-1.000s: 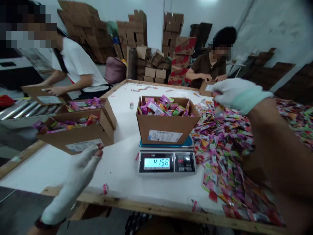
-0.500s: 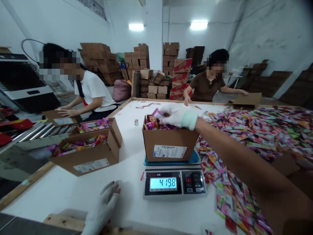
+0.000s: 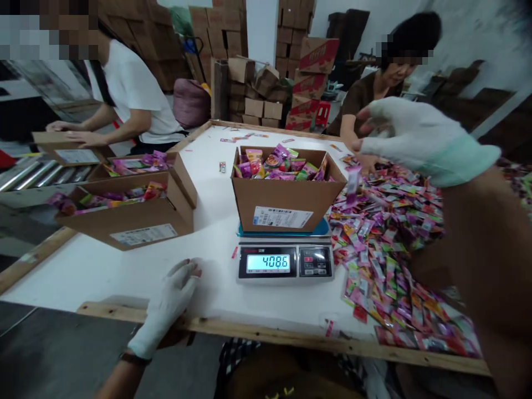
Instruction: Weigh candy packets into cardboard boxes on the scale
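A cardboard box [image 3: 277, 200] full of small colourful packets stands on a digital scale [image 3: 285, 261] whose display reads 408.6. My right hand [image 3: 409, 136], in a white glove, is raised over the packet pile [image 3: 390, 221] to the right of the box. Its fingers are apart, and a purple packet [image 3: 353, 183] hangs in the air below them, not touching the glove. My left hand [image 3: 169, 296], gloved too, rests on the white table [image 3: 216, 302] near its front edge, left of the scale, fingers loosely spread and holding nothing.
Two filled boxes [image 3: 145, 219] stand at the left beside a roller conveyor [image 3: 39, 173]. A person in white [image 3: 133, 83] handles a box there. Another person [image 3: 369, 94] reaches toward the pile from the far side. Stacked cartons [image 3: 307, 83] stand behind the table.
My right hand has left the box, moved right over the pile and opened. The display went from 419.8 to 408.6. The view has tilted down; my left hand stays on the table.
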The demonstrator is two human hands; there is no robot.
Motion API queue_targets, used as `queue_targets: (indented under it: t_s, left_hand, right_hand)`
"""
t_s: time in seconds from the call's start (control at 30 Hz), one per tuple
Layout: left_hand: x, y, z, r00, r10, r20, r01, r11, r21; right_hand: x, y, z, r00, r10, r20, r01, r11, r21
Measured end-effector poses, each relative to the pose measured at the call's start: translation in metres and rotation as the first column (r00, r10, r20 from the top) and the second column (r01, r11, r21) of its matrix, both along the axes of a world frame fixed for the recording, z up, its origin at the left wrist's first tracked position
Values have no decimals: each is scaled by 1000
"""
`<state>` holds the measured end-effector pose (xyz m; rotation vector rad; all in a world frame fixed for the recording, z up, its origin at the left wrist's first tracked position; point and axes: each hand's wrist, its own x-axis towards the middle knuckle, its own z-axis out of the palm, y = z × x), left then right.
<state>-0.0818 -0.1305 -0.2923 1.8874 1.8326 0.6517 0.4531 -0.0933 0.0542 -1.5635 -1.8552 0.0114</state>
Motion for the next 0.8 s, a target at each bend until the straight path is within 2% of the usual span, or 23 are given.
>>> queue_targets:
  t_s: [0.13,0.3,0.37,0.43,0.53,0.6,0.67,0.73,0.8]
  left_hand:
    - [-2,0,-2,1000,17,-10,-18,1000,-20]
    - [-1,-1,-3,999,27,-22,-28,1000,-12]
    - [-1,-2,-3,999,23,-25,-23,1000,-6]
    - [-1,-2,-3,999,19,-26,-19,1000,5]
    - [-1,-2,0,1000,13,-23,-13,1000,22]
    - [1,-2,3,1000,24,-14,-24,1000,17]
    - [4,-2,8,999,46,15,-46,999,13]
    - [8,-2,11,997,62,54,-63,998,19]
    - [11,-2,14,994,73,83,-76,997,28]
  right_hand:
    - [-72,22,-5,963,260,-76,-266,961,-75]
    - [-154,55,-12,944,304,131,-264,931,-253]
    - [-172,63,-18,941,299,157,-246,926,-287]
    - [-180,67,-23,944,294,148,-248,931,-267]
    - [-173,69,-22,948,304,95,-290,947,-135]
    - [-155,65,-15,956,293,30,-293,956,-14]
    - [-127,54,-6,951,291,-103,-277,952,132]
    - [-92,36,2,913,334,-233,-238,902,360]
    - [-53,16,7,906,323,-275,-138,838,528]
